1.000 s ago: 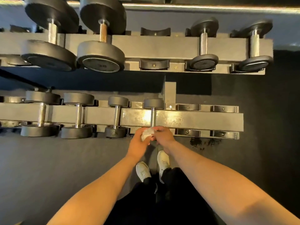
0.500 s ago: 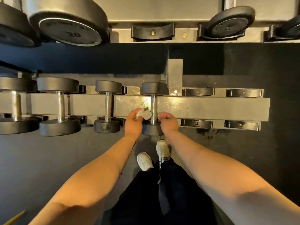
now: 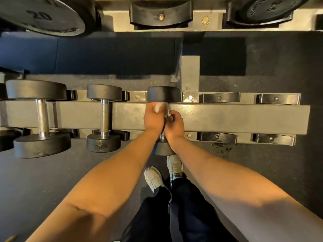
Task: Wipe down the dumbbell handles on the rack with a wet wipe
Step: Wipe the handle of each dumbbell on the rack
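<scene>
Left hand (image 3: pixel 153 119) pinches wet wipe (image 3: pixel 158 107) against small dumbbell (image 3: pixel 163 94) handle, near far head. Right hand (image 3: pixel 175 125) curled round same handle. Dumbbell sits in lower rack (image 3: pixel 244 117) cradles; neighbour dumbbell (image 3: pixel 104 92) cradled just leftward.

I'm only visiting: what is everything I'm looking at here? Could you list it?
Small dumbbell: one, black, lower rack, under the hands.
Other dumbbells: two whole, black with chrome handles, lower rack left; one more cut off at the edge.
Upper dumbbell heads: two, black, top edge.
Empty cradles: four, black, lower rack right; another on top.
Rack: one, grey.
Wet wipe: one, white, at the small dumbbell's handle.
Floor: dark.
Shoes: two, white, on the floor.
Left hand: grips the wet wipe.
Right hand: fingers curled at the same handle.
</scene>
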Demonstrator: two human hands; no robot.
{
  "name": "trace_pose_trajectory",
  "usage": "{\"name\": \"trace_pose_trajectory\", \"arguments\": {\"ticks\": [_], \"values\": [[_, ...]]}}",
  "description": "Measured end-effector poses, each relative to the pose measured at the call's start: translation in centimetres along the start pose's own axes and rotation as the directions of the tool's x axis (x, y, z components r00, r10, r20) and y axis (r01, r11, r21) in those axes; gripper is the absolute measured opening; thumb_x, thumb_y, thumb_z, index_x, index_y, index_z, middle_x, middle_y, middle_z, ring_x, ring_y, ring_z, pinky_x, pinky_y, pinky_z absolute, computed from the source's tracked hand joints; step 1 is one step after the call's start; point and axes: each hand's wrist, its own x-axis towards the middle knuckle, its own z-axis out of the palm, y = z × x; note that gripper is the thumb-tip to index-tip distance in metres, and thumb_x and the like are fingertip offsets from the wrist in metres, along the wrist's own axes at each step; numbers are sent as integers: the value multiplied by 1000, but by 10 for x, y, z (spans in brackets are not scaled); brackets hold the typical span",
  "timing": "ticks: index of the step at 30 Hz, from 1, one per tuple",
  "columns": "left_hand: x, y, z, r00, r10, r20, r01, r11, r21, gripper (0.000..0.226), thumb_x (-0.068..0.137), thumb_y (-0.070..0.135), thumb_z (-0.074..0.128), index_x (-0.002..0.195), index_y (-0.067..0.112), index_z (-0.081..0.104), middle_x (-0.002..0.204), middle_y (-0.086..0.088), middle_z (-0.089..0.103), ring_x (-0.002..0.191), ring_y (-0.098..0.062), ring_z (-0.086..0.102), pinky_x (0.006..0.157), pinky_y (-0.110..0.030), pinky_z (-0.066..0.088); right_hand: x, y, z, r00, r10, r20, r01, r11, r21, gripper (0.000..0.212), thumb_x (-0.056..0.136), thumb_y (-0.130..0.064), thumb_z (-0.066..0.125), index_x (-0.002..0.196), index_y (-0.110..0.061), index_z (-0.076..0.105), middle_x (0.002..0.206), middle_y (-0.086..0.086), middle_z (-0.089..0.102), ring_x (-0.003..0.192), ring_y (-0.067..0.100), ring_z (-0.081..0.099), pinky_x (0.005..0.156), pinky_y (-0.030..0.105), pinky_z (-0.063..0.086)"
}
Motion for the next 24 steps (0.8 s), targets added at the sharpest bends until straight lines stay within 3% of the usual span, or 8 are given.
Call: {"name": "trace_pose_trajectory", "arguments": {"ticks": [3,4,7,10,16,21,24], "values": [[1,-6,6,999,35,-15,-34,996,82,17,95,30,64,107,18,57,87,3,64,77,-7,60,61,-21,44,5,15,11,1000,3,8,-3,1000,16,51,74,-54,41,113,-25,58,113,9,63,106,31,62,96,50,52],[0,-7,5,998,59,-20,-57,993,100,14,97,28,62,106,19,56,87,3,63,77,-6,59,61,-22,44,6,18,13,1000,-3,17,3,1000,-13,46,75,-54,40,109,-28,56,109,6,63,103,29,62,93,51,53],[-2,-13,-4,994,111,24,-113,981,158,3,97,19,58,98,19,55,84,2,63,75,-8,58,59,-20,44,-4,11,8,999,-43,26,45,996,-73,13,94,-38,44,102,-34,52,102,2,65,94,26,64,86,52,55],[-9,-22,-15,991,115,65,-125,978,165,5,94,13,59,93,19,59,82,3,65,73,-9,58,56,-11,43,-9,7,2,997,-79,-1,79,995,-56,20,105,-27,36,109,-28,56,101,3,67,91,26,63,82,44,55],[-18,-37,-24,995,57,85,-69,988,140,1,96,18,61,96,17,62,83,4,64,74,-8,57,58,-10,44,-8,14,-4,988,-155,-12,154,987,-47,26,107,-22,38,120,-18,60,107,7,68,94,23,62,79,32,50],[-1,-4,-2,999,47,-14,-47,999,-9,4,97,23,59,94,20,60,92,-4,69,87,-19,64,76,-33,52,-8,17,-3,983,-176,-42,176,984,-18,25,107,-24,40,115,-18,62,103,7,68,93,21,62,82,33,51],[-2,-5,4,997,68,-25,-68,998,12,6,96,20,57,90,21,58,87,-2,67,81,-15,61,71,-31,50,-7,19,-3,983,-175,-53,175,984,-18,24,106,-24,41,111,-17,63,98,7,68,90,21,63,80,33,52]]}}
